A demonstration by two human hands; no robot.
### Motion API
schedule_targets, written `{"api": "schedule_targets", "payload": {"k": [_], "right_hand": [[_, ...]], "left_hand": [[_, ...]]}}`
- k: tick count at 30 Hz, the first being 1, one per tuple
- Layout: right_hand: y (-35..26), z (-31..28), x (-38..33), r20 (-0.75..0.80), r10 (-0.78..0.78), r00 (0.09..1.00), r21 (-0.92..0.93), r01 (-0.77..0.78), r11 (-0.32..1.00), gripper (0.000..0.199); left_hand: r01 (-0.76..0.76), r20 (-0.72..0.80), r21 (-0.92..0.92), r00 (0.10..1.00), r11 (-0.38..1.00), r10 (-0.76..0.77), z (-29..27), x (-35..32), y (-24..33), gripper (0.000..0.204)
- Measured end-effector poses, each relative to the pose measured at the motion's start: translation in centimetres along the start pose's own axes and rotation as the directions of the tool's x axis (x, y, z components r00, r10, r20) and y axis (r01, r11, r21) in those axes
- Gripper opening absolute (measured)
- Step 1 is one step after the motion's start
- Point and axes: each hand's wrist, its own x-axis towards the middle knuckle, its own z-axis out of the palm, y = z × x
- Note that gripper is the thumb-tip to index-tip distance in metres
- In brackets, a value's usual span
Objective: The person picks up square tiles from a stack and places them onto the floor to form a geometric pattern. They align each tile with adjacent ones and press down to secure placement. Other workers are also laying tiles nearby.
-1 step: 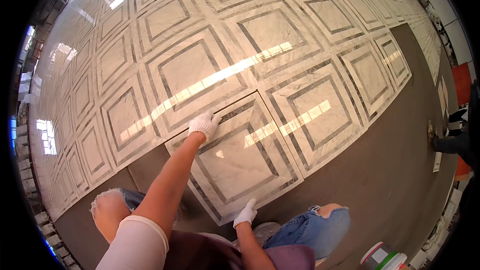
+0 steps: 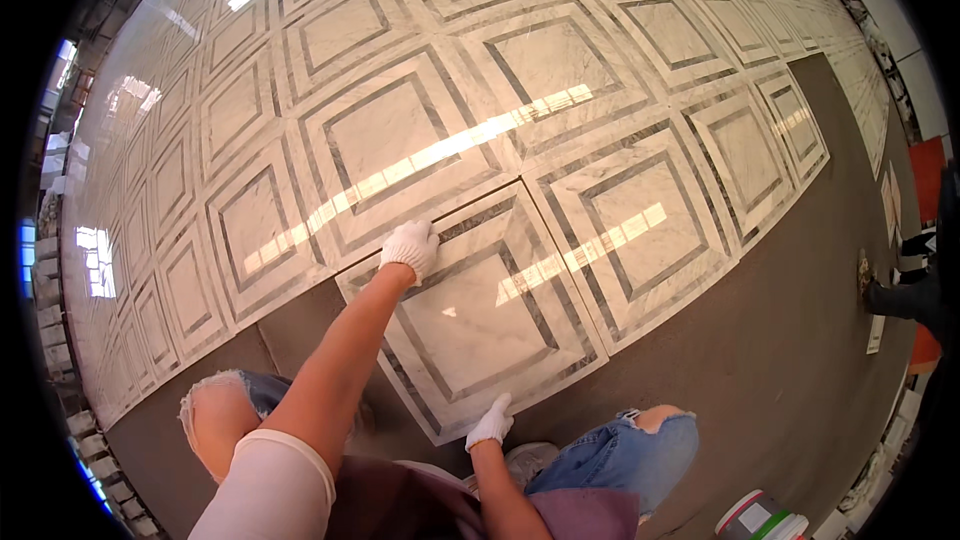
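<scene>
A large square marble tile (image 2: 470, 325) with grey inlaid frames lies at the near edge of the laid floor, in front of my knees. A thin dark seam shows along its far side, and a narrow one on its right. My left hand (image 2: 410, 248), in a white knitted glove, rests with its fingers laid out over the tile's far-left border, by the seam. At the tile's near edge is my right hand (image 2: 491, 423), also gloved in white; its thumb or a finger lies on top of the edge, and its other fingers are mostly hidden.
Glossy patterned tiles (image 2: 375, 135) spread away ahead and to both sides. Grey-brown bare floor (image 2: 700, 340) runs along their near border. A bucket (image 2: 760, 518) with a green band stands at the lower right. Another person's dark-clad leg (image 2: 900, 300) shows at the far right.
The view has shifted very slightly. Both hands keep their places on the tile, and no clear movement of the tile shows.
</scene>
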Motion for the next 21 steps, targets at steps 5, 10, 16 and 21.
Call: {"api": "schedule_targets", "payload": {"k": [5, 10, 16, 21], "right_hand": [[-0.4, -0.3, -0.7, -0.036, -0.013, 0.999, -0.011, 0.012, 1.000, 0.098], [-0.6, -0.1, -0.1, -0.068, 0.003, 0.998, -0.207, -0.017, 0.978, 0.101], [-0.1, -1.5, 4.1, 0.090, 0.090, 0.992, -0.362, -0.051, 0.931, 0.091], [-2.0, -2.3, 2.0, 0.225, 0.224, 0.948, -0.431, -0.109, 0.896, 0.083]], "left_hand": [[-0.140, -0.283, 0.111, 0.945, 0.984, 0.167, 0.2, -3.8, -0.2, 0.019], [-0.038, -0.517, -0.034, 0.856, 0.999, 0.015, 0.8, -7.5, 3.6, 0.017], [0.747, -0.308, -0.269, 0.532, 0.609, -0.789, 4.2, -13.9, 1.8, 0.038], [0.784, 0.070, -0.510, 0.447, 0.353, -0.892, 10.7, -19.3, -9.3, 0.055]]}}
